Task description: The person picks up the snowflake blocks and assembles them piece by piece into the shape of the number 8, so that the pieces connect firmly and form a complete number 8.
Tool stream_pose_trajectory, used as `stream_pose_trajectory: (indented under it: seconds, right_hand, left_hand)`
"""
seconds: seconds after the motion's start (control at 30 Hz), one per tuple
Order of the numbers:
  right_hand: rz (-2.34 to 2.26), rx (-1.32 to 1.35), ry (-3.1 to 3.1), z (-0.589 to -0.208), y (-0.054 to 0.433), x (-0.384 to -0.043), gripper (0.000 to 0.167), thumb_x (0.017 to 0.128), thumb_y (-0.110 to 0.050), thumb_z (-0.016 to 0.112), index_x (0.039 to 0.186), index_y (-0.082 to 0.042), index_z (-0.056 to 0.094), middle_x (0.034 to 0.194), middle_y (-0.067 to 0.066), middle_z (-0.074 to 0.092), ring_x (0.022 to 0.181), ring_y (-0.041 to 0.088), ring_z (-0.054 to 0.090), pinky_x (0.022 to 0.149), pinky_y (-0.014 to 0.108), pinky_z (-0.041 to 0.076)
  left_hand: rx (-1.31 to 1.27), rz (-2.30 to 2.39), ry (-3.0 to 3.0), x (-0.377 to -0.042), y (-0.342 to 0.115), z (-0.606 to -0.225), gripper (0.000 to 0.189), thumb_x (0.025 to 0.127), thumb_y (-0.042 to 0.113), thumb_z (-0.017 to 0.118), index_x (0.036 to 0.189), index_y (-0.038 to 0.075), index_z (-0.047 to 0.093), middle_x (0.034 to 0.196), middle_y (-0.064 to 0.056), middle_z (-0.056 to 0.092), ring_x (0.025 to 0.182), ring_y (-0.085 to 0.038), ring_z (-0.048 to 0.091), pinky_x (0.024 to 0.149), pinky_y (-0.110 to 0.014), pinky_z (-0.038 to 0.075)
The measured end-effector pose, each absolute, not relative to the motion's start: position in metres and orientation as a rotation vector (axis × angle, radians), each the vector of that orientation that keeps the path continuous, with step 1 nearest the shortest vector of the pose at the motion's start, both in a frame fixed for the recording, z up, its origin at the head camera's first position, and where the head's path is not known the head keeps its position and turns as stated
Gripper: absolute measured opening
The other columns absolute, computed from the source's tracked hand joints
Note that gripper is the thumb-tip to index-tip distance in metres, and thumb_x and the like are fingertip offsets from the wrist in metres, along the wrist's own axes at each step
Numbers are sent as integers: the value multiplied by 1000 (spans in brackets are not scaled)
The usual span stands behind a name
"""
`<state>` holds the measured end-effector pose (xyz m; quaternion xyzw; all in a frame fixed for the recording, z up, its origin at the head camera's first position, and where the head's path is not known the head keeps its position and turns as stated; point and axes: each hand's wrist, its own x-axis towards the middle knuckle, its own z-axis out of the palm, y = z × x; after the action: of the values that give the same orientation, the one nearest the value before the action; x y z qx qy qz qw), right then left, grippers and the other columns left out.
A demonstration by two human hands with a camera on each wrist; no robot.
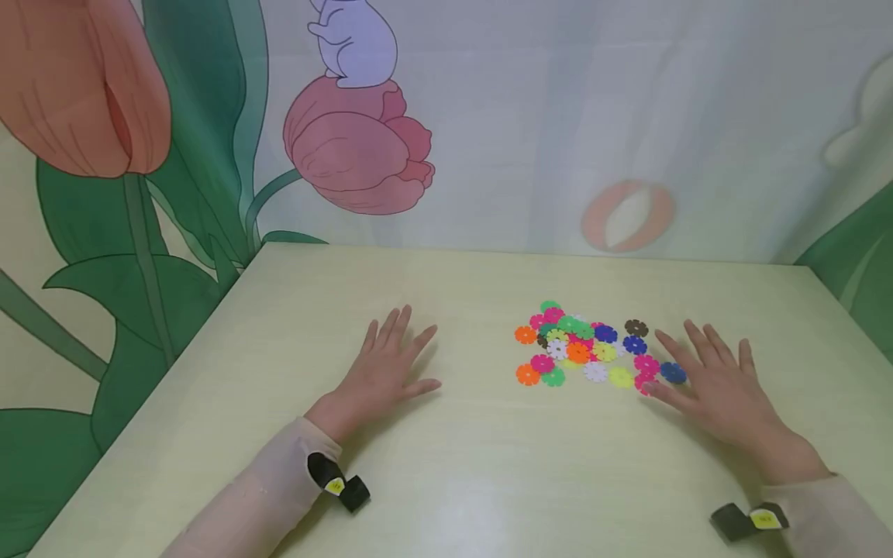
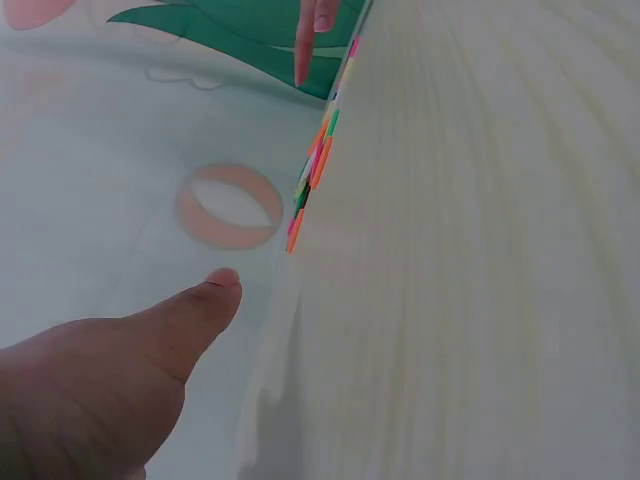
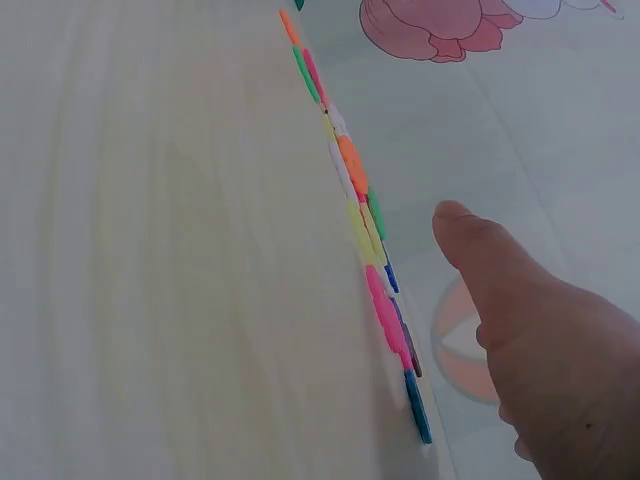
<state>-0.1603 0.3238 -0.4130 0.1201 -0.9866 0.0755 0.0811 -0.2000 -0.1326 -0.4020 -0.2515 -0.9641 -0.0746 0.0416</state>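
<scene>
A loose pile of colourful snowflake-shaped plastic discs (image 1: pixel 578 353) lies right of centre on the table, some overlapping. My right hand (image 1: pixel 725 391) is at the pile's right edge with its fingers spread. Its thumb and index finger are close to pink discs (image 1: pixel 646 364) and a blue disc (image 1: pixel 673 373); whether they touch I cannot tell. To the left of the pile, my left hand (image 1: pixel 380 372) is spread over the bare tabletop, holding nothing. In the wrist views the discs (image 3: pixel 385 315) appear edge-on as a thin coloured strip, and only part of each hand shows.
The pale wooden table (image 1: pixel 460 480) reaches back to a curtain (image 1: pixel 502 139) printed with tulips and a white animal. Each wrist wears a small black camera, one on the left (image 1: pixel 338 482) and one on the right (image 1: pixel 749 521).
</scene>
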Motion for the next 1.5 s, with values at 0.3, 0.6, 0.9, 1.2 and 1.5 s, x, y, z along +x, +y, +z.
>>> stream_pose_trajectory:
  seconds: [0.3,0.6,0.9,1.2,1.5]
  right_hand:
    - [219,374,-2974,-402,320,-158,76,87,-54,61,147,-15,34,150,29,27,135,53,23,104,77,5]
    - [234,408,-2978,-381,303,-158,64,83,-38,71,132,-2,53,135,29,48,123,49,43,99,67,35]
    - [348,417,-3002,-361,278,-158,52,86,-33,70,127,-4,58,130,25,56,122,45,49,92,60,47]
    - [473,535,-2949,-354,253,-166,43,87,-25,71,124,-6,61,126,22,60,116,41,56,91,56,49]
    - [524,639,-2927,-363,234,-180,35,88,-20,68,119,-2,64,116,17,66,111,37,61,91,52,50]
  left_hand:
    - [-946,-281,-2817,-203,-122,-395,74,86,52,65,146,17,39,157,-21,24,146,-38,23,117,-55,20]
    - [-999,-446,-2729,-202,-107,-385,68,83,44,72,140,16,47,144,-13,46,134,-30,43,110,-48,35]
    - [-1011,-645,-2807,-203,-78,-377,58,83,36,75,133,15,55,124,-5,61,114,-21,56,98,-38,46]
    - [-1062,-717,-2873,-209,-57,-376,47,84,30,75,124,11,60,111,-8,64,103,-20,57,89,-34,49]
    - [-1071,-721,-2960,-212,-34,-382,45,84,29,74,123,10,61,109,-6,63,99,-19,56,85,-31,49]
